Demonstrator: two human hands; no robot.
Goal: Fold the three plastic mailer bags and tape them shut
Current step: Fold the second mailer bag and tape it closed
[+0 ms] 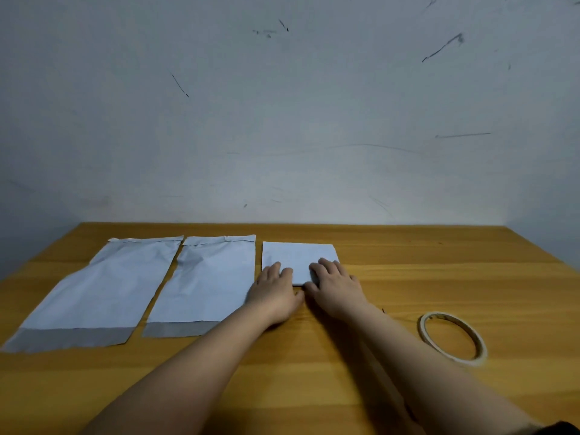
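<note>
Flat, both hands [306, 282] press a folded mailer [298, 257] on the wooden table [439, 277] below a scuffed wall [282, 120]

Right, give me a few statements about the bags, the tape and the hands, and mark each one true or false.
1. Both hands press on the folded bag. True: left hand and right hand rest on its near edge.
2. All three bags are folded. False: the left bag and middle bag lie flat, unfolded.
3. The tape roll lies on the table, right of the arms. True.
4. The right hand holds the tape roll. False: nothing touches the roll.
</note>
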